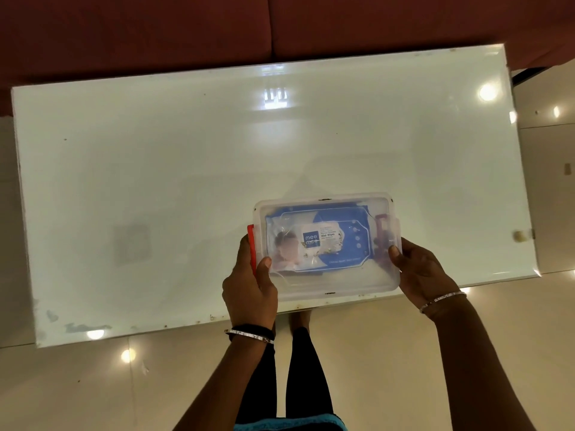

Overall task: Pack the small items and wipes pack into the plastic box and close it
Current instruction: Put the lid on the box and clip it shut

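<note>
— Where's the plastic box (329,284)?
— Lower centre of the frame, right at the near edge of the white tabletop (155,181). Clear walls, clear lid (323,203) sitting on top.
— And the wipes pack (317,241)?
— Inside, seen through the lid. Blue and white, lying flat, label facing up, filling most of the box. Reads "Wet Wipes".
— Any small items visible?
— Something clear and crinkled on top of the pack, toward its left side; too blurred to name. Nothing else of the kind to make out.
— Left hand (249,287)?
— On the left end of the box, lower left of it. Grip closed on that end: thumb pressed down on the lid's corner, fingers wrapped around the side, covering part of the red latch (251,241).
— Latch snapped shut?
— Hard to say. Red strip running up the left end, partly hidden by the fingers.
— Right hand (417,272)?
— At the right end, lower right of the box. Grip clamped there as well, thumb on the lid's edge, palm against the side wall. Dark red latch (383,231) just above the thumb, seen through the plastic.
— Anything else?
— Bangles on both wrists. Pale glossy floor (389,353) along the bottom, spotted with light reflections. Dark red sofa (186,32) across the top of the frame, beyond the tabletop.
</note>
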Demonstrator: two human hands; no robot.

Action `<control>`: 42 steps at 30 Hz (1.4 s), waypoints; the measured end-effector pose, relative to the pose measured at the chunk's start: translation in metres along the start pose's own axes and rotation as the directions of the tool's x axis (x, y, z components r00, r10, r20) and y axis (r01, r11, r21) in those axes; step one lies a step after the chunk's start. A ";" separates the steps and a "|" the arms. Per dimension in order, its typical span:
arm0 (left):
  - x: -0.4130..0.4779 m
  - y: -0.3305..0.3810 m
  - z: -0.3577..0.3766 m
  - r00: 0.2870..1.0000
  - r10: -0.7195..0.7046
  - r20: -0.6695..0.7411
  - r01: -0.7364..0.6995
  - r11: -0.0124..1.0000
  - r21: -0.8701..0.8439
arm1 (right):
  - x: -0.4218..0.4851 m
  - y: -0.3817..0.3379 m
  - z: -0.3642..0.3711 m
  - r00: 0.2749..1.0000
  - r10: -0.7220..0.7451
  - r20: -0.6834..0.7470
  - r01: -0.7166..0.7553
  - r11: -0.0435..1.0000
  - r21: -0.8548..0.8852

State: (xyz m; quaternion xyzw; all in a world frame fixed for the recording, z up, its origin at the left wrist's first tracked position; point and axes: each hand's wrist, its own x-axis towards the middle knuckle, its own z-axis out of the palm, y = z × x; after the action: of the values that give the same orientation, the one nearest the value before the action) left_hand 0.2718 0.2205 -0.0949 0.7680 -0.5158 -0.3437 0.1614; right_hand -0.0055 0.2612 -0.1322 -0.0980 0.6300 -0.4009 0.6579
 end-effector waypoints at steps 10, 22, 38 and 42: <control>-0.008 0.002 0.002 0.994 0.097 -0.049 -0.095 0.995 0.039 | -0.007 -0.011 0.006 0.993 -0.100 -0.064 0.095 0.993 -0.075; -0.007 -0.003 0.001 0.992 0.122 0.001 -0.122 0.992 -0.029 | -0.022 0.007 0.057 0.710 -0.594 -0.380 0.053 0.582 -0.811; 0.068 -0.005 -0.038 0.972 0.173 -0.159 -0.197 0.969 -0.150 | 0.018 -0.037 0.123 0.725 -0.625 -0.290 0.139 0.544 -0.827; 0.089 -0.002 -0.041 0.969 0.170 -0.182 -0.201 0.965 -0.170 | 0.036 -0.047 0.133 0.714 -0.644 -0.274 0.174 0.543 -0.822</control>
State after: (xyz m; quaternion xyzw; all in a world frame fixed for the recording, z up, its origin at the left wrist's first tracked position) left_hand 0.3218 0.1367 -0.0988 0.7234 -0.5360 -0.3088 0.3066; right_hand 0.0915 0.1566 -0.1046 -0.3912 0.8518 -0.2647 0.2267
